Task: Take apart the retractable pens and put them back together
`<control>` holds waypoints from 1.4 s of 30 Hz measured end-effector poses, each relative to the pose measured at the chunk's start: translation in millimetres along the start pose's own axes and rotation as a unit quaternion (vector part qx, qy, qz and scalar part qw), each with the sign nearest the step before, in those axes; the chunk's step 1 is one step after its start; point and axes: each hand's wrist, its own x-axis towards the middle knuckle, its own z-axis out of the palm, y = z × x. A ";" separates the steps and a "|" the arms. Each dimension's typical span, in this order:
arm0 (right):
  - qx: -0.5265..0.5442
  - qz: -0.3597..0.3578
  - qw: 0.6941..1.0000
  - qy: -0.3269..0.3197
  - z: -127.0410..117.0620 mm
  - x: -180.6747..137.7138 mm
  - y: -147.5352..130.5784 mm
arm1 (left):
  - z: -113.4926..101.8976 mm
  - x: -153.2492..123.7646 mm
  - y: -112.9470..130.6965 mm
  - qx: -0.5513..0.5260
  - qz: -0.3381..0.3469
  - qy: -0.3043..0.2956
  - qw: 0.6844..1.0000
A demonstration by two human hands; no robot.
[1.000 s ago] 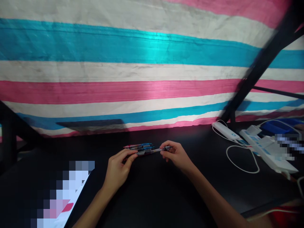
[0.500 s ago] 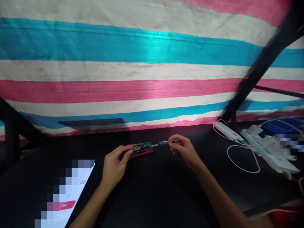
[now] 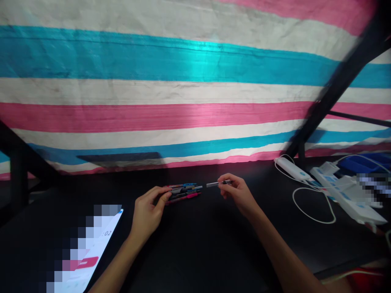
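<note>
Several pens (image 3: 185,189) lie side by side on the black table, with blue, grey, black and pink parts showing. My left hand (image 3: 150,206) is closed at their left ends, thumb and fingers pinching there. Its fingers hide those ends, so how many it grips is unclear. To the right, my right hand (image 3: 232,187) pinches a slim pen (image 3: 213,184), whose pale, clear-looking end points left at the bunch across a small gap. The rest of that pen is partly covered by my fingers.
A lit screen (image 3: 94,252), partly pixelated, lies at the lower left. On the right are a white power strip (image 3: 345,195), a white device (image 3: 292,168), a looped white cable (image 3: 314,221) and a blue tray-like object (image 3: 363,162). Striped sheeting (image 3: 152,118) hangs behind, between black frame bars.
Both hands stay nearly in place. The pen in my right hand sits very slightly farther right from the bunch. Digits on the screen have changed.
</note>
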 end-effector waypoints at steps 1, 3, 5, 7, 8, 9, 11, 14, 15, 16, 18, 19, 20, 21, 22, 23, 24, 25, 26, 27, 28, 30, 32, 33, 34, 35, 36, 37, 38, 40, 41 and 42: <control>0.001 0.000 1.000 -0.001 -0.1 0.1 0.1 | 0.0 0.1 0.2 0.001 0.002 0.001 1.000; 0.002 -0.001 1.000 -0.004 -0.1 0.5 0.6 | 0.5 0.6 0.4 0.005 0.004 0.004 1.000; 0.000 -0.001 1.000 -0.005 0.2 0.8 1.2 | 1.1 1.0 0.1 0.009 0.006 0.006 1.000; -0.002 0.000 1.000 -0.007 0.5 0.9 1.4 | 1.5 1.0 -0.5 0.010 0.007 0.005 1.000; -0.002 0.002 1.000 -0.008 0.7 0.8 1.3 | 1.7 0.8 -0.8 0.009 0.008 0.004 1.000; -0.001 0.004 1.000 -0.010 0.9 0.7 1.1 | 1.7 0.5 -1.0 0.008 0.008 0.004 1.000; 0.001 0.007 1.000 -0.012 1.3 0.3 0.7 | 1.7 -0.2 -1.1 0.002 0.010 0.003 1.000; 0.004 0.009 1.000 -0.015 2.1 -0.3 0.5 | 2.2 -0.7 -0.9 0.000 0.014 0.005 1.000; 0.003 0.009 1.000 -0.016 2.5 -0.5 0.6 | 2.5 -0.8 -0.9 0.001 0.016 0.006 1.000; 0.001 0.008 1.000 -0.018 3.1 -0.8 0.8 | 2.9 -0.9 -1.0 0.002 0.017 0.006 1.000; -0.006 0.007 1.000 -0.025 4.9 -1.5 1.3 | 4.1 -1.2 -1.4 0.004 0.017 0.008 1.000; -0.011 0.008 0.999 -0.031 6.2 -2.1 1.6 | 4.8 -1.5 -1.6 0.003 0.017 0.008 1.000; -0.016 0.011 0.999 -0.039 7.8 -2.8 2.0 | 5.7 -1.9 -1.7 0.001 0.016 0.007 1.000; -0.021 0.016 0.998 -0.048 9.7 -3.6 2.4 | 6.7 -2.4 -1.6 0.000 0.015 0.002 1.000; -0.027 0.021 0.998 -0.059 11.8 -4.5 2.8 | 7.8 -2.9 -1.4 -0.002 0.015 -0.003 1.000; -0.032 0.024 0.997 -0.070 14.0 -5.4 3.3 | 8.9 -3.4 -1.1 -0.004 0.016 -0.009 1.000; -0.036 0.024 0.996 -0.080 16.2 -6.3 3.7 | 9.9 -3.8 -0.7 -0.006 0.018 -0.016 1.000; -0.039 0.022 0.995 -0.088 18.3 -7.1 4.2 | 10.9 -4.2 -0.4 -0.009 0.020 -0.023 0.999; -0.042 0.018 0.994 -0.095 20.1 -7.8 4.6 | 11.8 -4.5 -0.1 -0.012 0.022 -0.029 0.999; -0.047 0.013 0.994 -0.099 21.6 -8.4 5.1 | 12.4 -4.7 -0.1 -0.016 0.023 -0.035 0.999; -0.054 0.008 0.993 -0.100 22.8 -8.8 5.5 | 12.9 -4.9 -0.3 -0.019 0.023 -0.041 0.999; -0.077 -0.003 0.992 -0.097 24.6 -9.3 6.4 | 13.3 -5.0 -1.2 -0.029 0.021 -0.053 0.998; -0.096 -0.011 0.991 -0.094 26.0 -9.5 7.6 | 13.3 -5.2 -2.1 -0.042 0.019 -0.056 0.997; -0.099 -0.009 0.990 -0.099 26.7 -9.6 8.3 | 13.3 -5.2 -2.2 -0.049 0.018 -0.057 0.997; -0.098 -0.001 0.989 -0.108 27.4 -9.7 8.9 | 13.4 -5.2 -2.0 -0.055 0.017 -0.057 0.997; -0.095 0.011 0.988 -0.118 28.1 -9.8 9.3 | 13.4 -5.2 -1.6 -0.059 0.017 -0.057 0.997; -0.090 0.025 0.987 -0.128 28.5 -9.9 9.4 | 13.5 -5.2 -1.1 -0.062 0.017 -0.057 0.996; -0.086 0.036 0.987 -0.134 28.7 -10.0 9.1 | 13.5 -5.1 -0.5 -0.066 0.016 -0.055 0.996; -0.082 0.041 0.987 -0.133 28.4 -10.2 8.3 | 13.6 -5.0 -0.1 -0.070 0.014 -0.052 0.996; -0.070 0.034 0.990 -0.120 26.5 -10.6 5.9 | 13.7 -4.6 0.1 -0.076 0.008 -0.042 0.996; -0.064 0.026 0.991 -0.116 25.2 -10.7 4.6 | 13.7 -4.4 -0.3 -0.078 0.004 -0.038 0.996; -0.059 0.020 0.991 -0.115 23.9 -10.6 3.6 | 13.9 -4.3 -0.8 -0.082 0.000 -0.036 0.996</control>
